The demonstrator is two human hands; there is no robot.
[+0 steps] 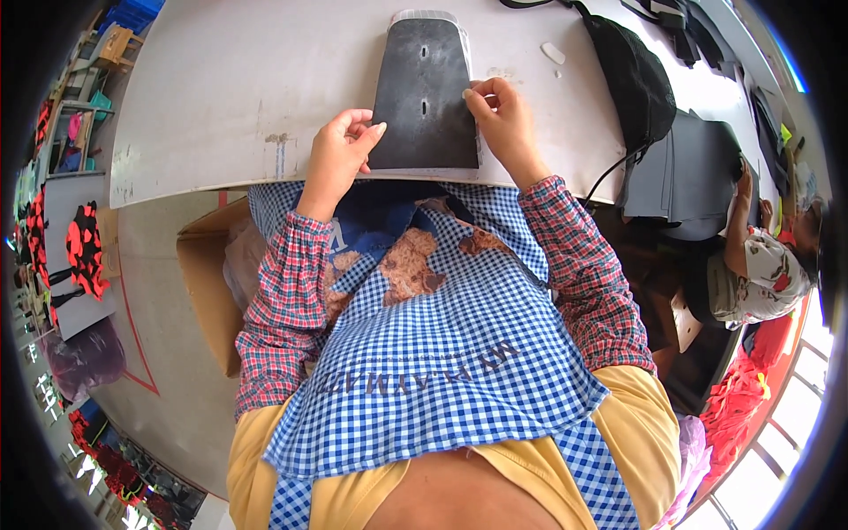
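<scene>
A dark grey, tapered flat panel (422,88) lies on the white table, with two small slots along its middle line. A whitish, partly clear sheet (424,15) peeks out from under its far end and right side. At the panel's left edge, my left hand (340,157) has its fingers curled and its thumb against the edge. My right hand (505,124) pinches the right edge between thumb and forefinger. The fingertips under the panel's edges are partly hidden.
A black pouch-like bag (629,75) with a cord lies to the right, near a small white piece (553,53). Stacked grey sheets (680,168) sit farther right, beside another person (760,265). Left of my lap is an open cardboard box (205,283).
</scene>
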